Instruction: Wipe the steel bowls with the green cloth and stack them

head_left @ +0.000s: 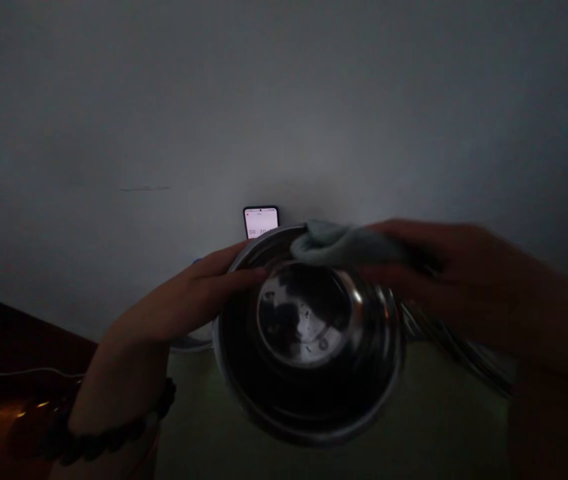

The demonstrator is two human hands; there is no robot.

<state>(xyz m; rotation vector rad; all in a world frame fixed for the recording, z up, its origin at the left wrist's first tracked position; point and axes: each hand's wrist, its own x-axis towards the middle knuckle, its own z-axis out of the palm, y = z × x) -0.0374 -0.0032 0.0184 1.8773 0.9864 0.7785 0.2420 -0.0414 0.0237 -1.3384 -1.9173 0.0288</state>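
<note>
Metal bowl [307, 317], round, silvery, shiny, spotted

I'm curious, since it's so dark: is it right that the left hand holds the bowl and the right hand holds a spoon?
Not a spoon: the head view shows a cloth in the right hand. The left hand does hold the bowl.

Dim, phone [262, 220] glowing, blur (right hand [444, 273])
</note>
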